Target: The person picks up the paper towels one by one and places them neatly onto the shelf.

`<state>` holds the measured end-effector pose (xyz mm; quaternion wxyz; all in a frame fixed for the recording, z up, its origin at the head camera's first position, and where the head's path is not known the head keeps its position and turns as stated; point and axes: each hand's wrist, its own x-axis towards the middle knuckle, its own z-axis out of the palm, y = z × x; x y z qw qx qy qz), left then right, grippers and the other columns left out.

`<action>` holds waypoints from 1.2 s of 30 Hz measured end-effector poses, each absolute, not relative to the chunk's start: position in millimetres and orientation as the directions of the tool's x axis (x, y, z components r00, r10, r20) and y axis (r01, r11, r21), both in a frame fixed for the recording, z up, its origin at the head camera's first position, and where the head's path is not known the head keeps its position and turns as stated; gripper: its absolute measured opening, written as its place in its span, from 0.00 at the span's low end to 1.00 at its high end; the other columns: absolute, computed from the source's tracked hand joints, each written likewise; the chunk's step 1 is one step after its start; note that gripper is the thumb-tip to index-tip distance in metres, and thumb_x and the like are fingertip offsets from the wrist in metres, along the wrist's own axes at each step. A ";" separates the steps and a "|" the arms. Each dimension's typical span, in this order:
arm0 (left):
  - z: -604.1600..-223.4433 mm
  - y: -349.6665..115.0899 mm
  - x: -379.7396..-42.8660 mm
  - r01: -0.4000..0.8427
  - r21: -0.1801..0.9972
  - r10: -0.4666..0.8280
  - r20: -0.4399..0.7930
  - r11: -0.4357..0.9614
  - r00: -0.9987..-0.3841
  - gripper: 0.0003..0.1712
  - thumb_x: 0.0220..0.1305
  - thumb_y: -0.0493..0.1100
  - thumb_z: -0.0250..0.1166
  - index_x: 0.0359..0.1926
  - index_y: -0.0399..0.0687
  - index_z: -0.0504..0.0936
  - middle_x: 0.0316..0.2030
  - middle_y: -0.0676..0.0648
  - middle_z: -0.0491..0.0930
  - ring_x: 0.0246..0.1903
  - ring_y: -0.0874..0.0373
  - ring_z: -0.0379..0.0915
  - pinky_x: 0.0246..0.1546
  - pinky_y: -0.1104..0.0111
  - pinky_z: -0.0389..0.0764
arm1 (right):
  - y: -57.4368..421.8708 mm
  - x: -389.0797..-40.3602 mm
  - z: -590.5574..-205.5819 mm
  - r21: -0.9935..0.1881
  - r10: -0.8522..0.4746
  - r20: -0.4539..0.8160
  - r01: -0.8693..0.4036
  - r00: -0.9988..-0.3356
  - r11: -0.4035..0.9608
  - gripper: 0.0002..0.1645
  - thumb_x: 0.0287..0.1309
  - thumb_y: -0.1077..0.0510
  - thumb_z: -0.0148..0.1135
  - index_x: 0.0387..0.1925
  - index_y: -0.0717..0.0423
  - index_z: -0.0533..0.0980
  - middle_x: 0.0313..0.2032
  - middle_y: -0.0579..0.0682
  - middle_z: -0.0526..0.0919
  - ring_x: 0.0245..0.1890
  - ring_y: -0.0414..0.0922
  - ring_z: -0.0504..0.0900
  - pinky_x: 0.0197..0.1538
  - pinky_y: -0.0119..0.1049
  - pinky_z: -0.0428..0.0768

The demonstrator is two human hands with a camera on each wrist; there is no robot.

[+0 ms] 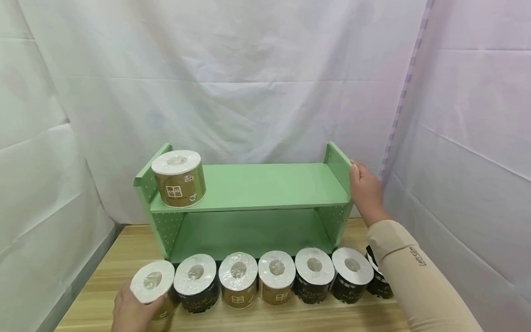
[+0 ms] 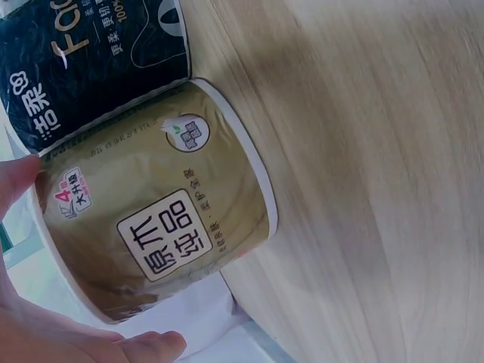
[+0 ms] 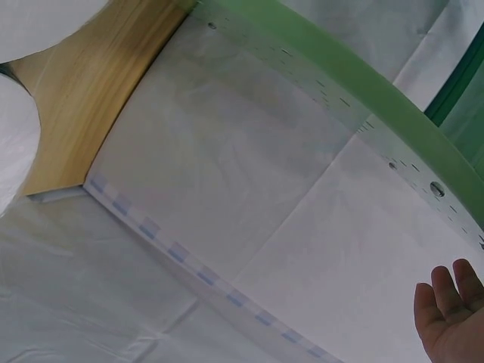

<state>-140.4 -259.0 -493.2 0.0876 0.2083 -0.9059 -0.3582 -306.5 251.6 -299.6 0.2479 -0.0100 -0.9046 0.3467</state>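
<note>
In the head view my left hand (image 1: 134, 308) spreads around the leftmost gold-wrapped toilet roll (image 1: 166, 302), which stands at the end of a front row. The left wrist view shows its thumb (image 2: 17, 180) at the roll's top rim, while the fingers (image 2: 155, 348) extend along the other side with a gap. My right hand (image 1: 368, 191) is up beside the right side panel (image 1: 338, 166) of a green two-tier shelf (image 1: 265, 184), fingertips right at the panel's outer side. In the right wrist view its fingers (image 3: 446, 295) are lightly bent and hold nothing.
One gold roll (image 1: 180, 182) stands at the left of the upper tier. Several gold and black rolls (image 1: 314, 276) line the wooden table (image 1: 120, 258) before the shelf; the rightmost black one (image 1: 378, 283) is partly behind the right sleeve. White curtains (image 1: 249, 92) surround the table.
</note>
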 end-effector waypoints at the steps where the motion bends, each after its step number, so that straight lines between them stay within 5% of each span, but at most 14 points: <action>1: -493.7 -259.3 -140.2 -0.322 0.689 -0.441 -0.004 0.650 -0.898 0.61 0.44 0.48 0.75 0.64 0.19 0.46 0.53 0.21 0.54 0.54 0.25 0.54 0.54 0.37 0.63 | 251.3 -306.5 -299.6 -0.632 0.190 0.440 -0.152 -0.878 0.760 0.37 0.72 0.39 0.26 0.70 0.53 0.63 0.66 0.59 0.67 0.65 0.63 0.66 0.64 0.59 0.64; 18: -496.1 -253.9 -143.8 -0.390 0.713 -0.507 -0.056 0.583 -0.860 0.64 0.46 0.50 0.74 0.64 0.16 0.42 0.55 0.16 0.50 0.55 0.22 0.50 0.57 0.35 0.59 | 249.8 -306.3 -300.1 -0.642 0.199 0.438 -0.150 -0.877 0.752 0.37 0.72 0.39 0.26 0.71 0.52 0.62 0.66 0.59 0.67 0.64 0.61 0.67 0.63 0.59 0.64; 36: -496.9 -245.2 -143.6 -0.341 0.740 -0.527 0.021 0.579 -0.849 0.59 0.47 0.47 0.73 0.64 0.15 0.46 0.54 0.17 0.55 0.56 0.23 0.51 0.57 0.35 0.60 | 247.6 -306.3 -299.7 -0.649 0.218 0.442 -0.142 -0.870 0.748 0.36 0.73 0.40 0.25 0.70 0.54 0.62 0.67 0.59 0.67 0.64 0.61 0.67 0.64 0.58 0.64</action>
